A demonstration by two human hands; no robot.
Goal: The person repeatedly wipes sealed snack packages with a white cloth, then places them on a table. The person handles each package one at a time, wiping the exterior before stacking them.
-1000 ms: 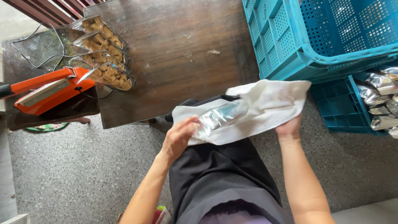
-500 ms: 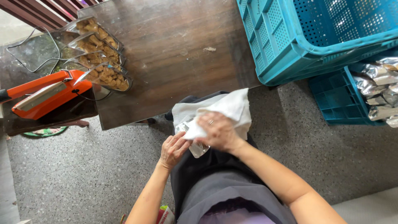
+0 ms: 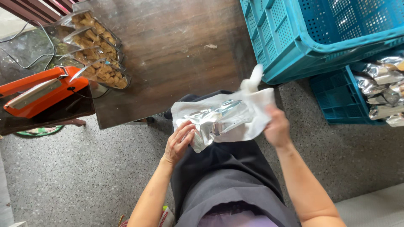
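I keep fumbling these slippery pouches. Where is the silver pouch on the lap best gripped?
Probably pinch the silver pouch at its flat near-left corner, coming from the left as the left hand does; the white cloth and right hand cover its other end.

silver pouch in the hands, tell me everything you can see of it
The pouch is a shiny, crinkled silver foil bag, lying nearly flat and slightly tilted over the person's lap. A white cloth wraps under and around its right end. The left hand grips its lower left corner; the right hand holds the cloth at its right side. Its contents cannot be seen.
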